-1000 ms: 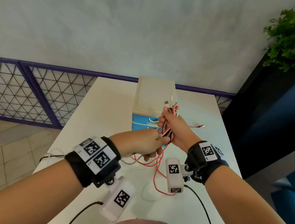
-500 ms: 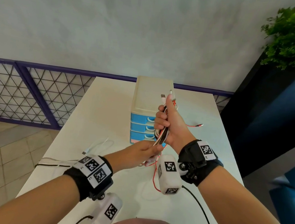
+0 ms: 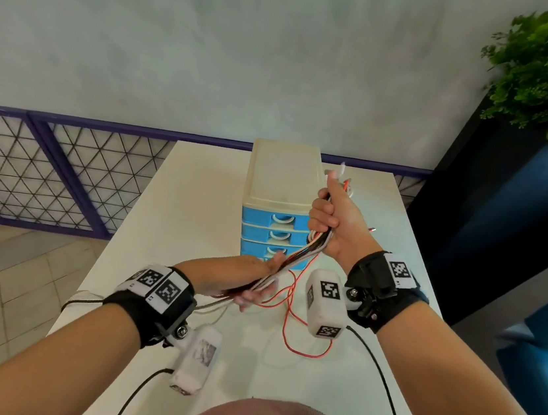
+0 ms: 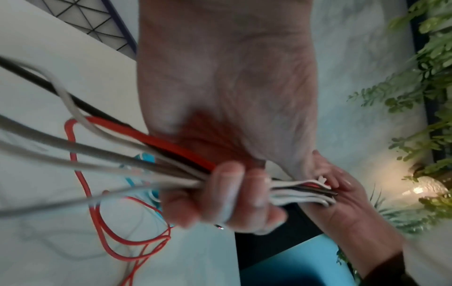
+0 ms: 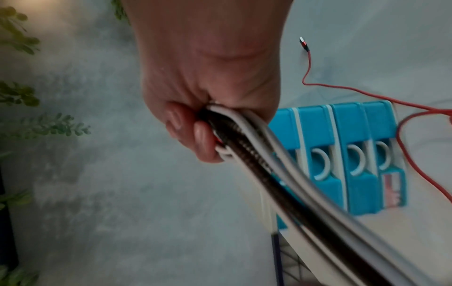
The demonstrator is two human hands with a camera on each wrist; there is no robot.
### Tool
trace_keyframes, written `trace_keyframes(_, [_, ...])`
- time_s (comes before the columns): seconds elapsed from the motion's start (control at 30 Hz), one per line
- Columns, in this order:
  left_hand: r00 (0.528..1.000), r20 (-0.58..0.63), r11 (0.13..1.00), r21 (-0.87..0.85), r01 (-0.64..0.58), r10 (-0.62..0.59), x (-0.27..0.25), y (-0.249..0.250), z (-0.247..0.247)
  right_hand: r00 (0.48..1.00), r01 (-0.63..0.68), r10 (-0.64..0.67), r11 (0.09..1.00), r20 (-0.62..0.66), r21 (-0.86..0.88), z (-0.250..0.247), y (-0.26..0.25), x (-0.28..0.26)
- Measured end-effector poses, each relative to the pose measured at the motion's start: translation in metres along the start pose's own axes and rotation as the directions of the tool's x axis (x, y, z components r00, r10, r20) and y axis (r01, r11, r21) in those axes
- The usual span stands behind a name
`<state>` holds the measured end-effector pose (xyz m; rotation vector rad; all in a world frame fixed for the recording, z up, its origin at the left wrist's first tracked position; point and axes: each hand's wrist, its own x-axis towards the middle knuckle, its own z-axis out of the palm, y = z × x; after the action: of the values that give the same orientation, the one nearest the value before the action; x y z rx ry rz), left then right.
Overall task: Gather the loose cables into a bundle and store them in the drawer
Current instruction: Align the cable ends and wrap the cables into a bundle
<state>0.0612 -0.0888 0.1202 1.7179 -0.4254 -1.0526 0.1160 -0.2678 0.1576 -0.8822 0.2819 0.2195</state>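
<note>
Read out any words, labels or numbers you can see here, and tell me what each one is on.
No readable text.
Red and white sticker on the lowest blue plastic drawer: print too blurred to read.
Black-and-white square marker tags on the wrist cameras and bands: patterns only, no letters.

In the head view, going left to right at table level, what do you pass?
Purple mesh fence → left hand gripping the cables → blue drawer unit → right hand → dark blue planter.

Soft even daylight; wrist views blurred, fisheye-warped.
</note>
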Motion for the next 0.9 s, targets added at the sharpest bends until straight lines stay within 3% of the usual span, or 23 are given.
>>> trace_keyframes(0.13, [0.998,-0.034,0.999,0.011,0.053,-0.052,-0.007,-0.003,0.000,1.000,0.024,-0.024,0.999,-0.005,-0.046,-0.013,-0.019,0.000])
trace_keyframes(0.2, [0.999,-0.042,0.993,0.110,0.039,-0.035,-0.006,-0.008,-0.006,1.000,0.011,-0.010,0.996,0.005,-0.090,-0.017,-0.018,-0.002])
trace_keyframes(0.3, [0.987,-0.159,0.953,0.296,0.059,-0.012,-0.002,-0.011,-0.018,0.999,-0.005,0.014,0.980,0.043,-0.199,-0.016,-0.012,-0.005])
trace_keyframes(0.37, [0.970,-0.235,0.867,0.495,0.060,0.067,-0.001,-0.007,-0.029,0.998,0.016,0.008,0.930,0.064,-0.367,-0.015,-0.008,-0.007])
trace_keyframes(0.47, [0.935,-0.312,0.688,0.716,0.116,0.167,-0.002,0.011,-0.041,0.993,0.081,0.002,0.738,0.122,-0.669,-0.011,0.003,-0.011])
trace_keyframes(0.57, [0.873,-0.407,0.536,0.816,0.215,0.269,-0.002,0.026,-0.046,0.987,0.091,0.045,0.632,0.154,-0.769,-0.007,0.014,-0.015])
trace_keyframes(0.67, [0.824,-0.430,0.521,0.830,0.200,0.369,0.000,0.034,-0.047,0.966,-0.018,0.192,0.717,0.171,-0.697,-0.006,0.019,-0.017])
trace_keyframes(0.77, [0.814,-0.420,0.577,0.806,0.132,0.402,0.002,0.038,-0.047,0.897,-0.213,0.374,0.833,0.236,-0.510,-0.009,0.019,-0.021])
trace_keyframes(0.9, [0.799,-0.395,0.629,0.777,0.027,0.454,0.001,0.039,-0.043,0.857,-0.304,0.420,0.880,0.299,-0.365,-0.013,0.019,-0.023])
